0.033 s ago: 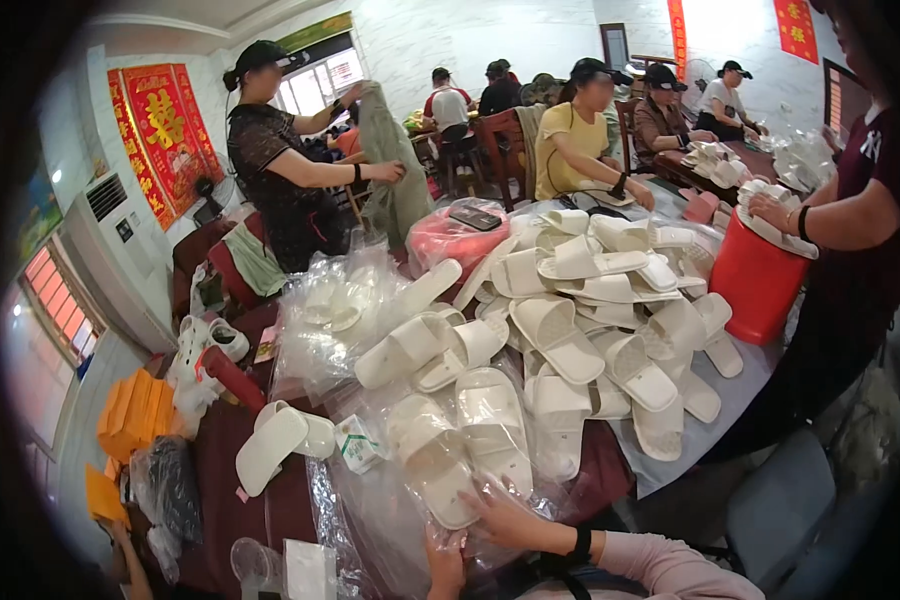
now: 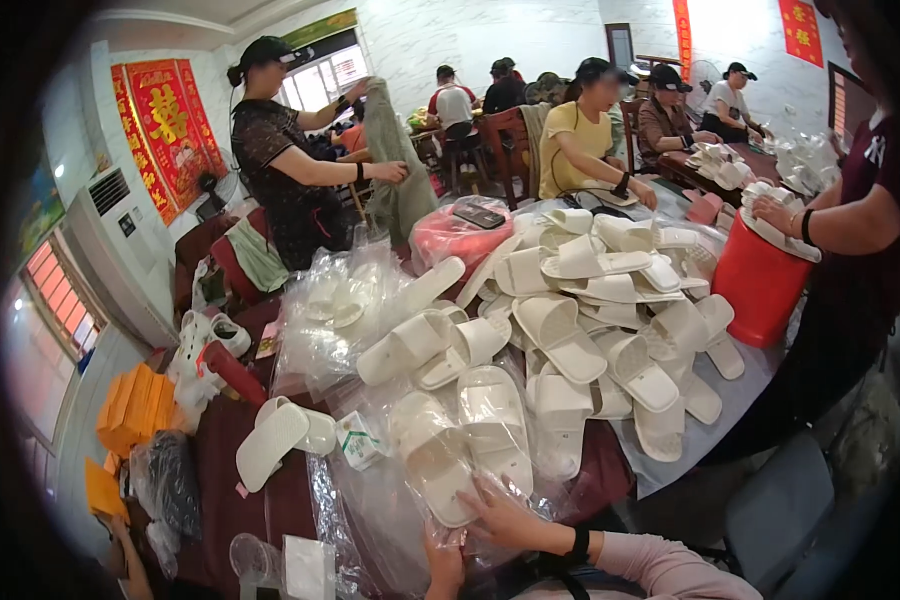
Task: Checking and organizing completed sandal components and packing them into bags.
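A pair of white slippers lies side by side inside a clear plastic bag at the table's near edge, toes pointing away from me. My left hand is closed on the bag's near edge, just below the left slipper's heel. Over the heel ends, my right hand rests on the bag with its fingers stretched out and spread. Its thumb is hidden. Beyond the bag rises a large heap of loose white slippers. To the left, another pair of white slippers lies beside a small white-and-green packet.
Clear plastic bags pile up left of the heap. A red bucket stands at the right, beside a standing co-worker. A phone lies on a pink bagged bundle. Orange packages sit at left; a grey chair stands lower right.
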Tool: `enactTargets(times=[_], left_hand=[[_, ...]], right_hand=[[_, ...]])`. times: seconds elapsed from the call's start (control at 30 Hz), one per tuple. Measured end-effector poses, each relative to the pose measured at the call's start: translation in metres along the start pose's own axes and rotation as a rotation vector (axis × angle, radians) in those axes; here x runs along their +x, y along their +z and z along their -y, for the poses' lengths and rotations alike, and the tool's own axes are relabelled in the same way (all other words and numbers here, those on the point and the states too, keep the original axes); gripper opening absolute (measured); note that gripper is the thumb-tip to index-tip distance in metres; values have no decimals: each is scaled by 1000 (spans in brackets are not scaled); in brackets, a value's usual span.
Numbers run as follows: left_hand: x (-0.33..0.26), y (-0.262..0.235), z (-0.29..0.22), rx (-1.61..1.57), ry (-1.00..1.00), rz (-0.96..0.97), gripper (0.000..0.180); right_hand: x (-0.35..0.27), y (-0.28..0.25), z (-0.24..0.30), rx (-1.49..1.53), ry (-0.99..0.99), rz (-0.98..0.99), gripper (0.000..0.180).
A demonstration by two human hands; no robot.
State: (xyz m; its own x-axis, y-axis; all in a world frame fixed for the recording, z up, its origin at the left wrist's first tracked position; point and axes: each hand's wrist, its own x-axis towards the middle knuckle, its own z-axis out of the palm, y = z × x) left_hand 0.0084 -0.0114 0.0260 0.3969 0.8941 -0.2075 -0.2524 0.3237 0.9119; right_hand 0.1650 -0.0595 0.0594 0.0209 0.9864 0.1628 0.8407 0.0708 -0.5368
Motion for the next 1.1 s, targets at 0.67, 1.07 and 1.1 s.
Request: enactTargets(times=[0.67, 1.07, 1.1], left_hand=[[-25, 21, -88, -281, -369, 360, 83], [-104, 54, -124, -201, -186, 667, 88], [-105, 48, -130, -79, -177, 704, 86]], right_hand=[[-57, -102, 62, -43, -520, -302, 79], [-37, -112, 35, -353, -128, -179, 60], [-37, -113, 31, -280, -146, -186, 60]])
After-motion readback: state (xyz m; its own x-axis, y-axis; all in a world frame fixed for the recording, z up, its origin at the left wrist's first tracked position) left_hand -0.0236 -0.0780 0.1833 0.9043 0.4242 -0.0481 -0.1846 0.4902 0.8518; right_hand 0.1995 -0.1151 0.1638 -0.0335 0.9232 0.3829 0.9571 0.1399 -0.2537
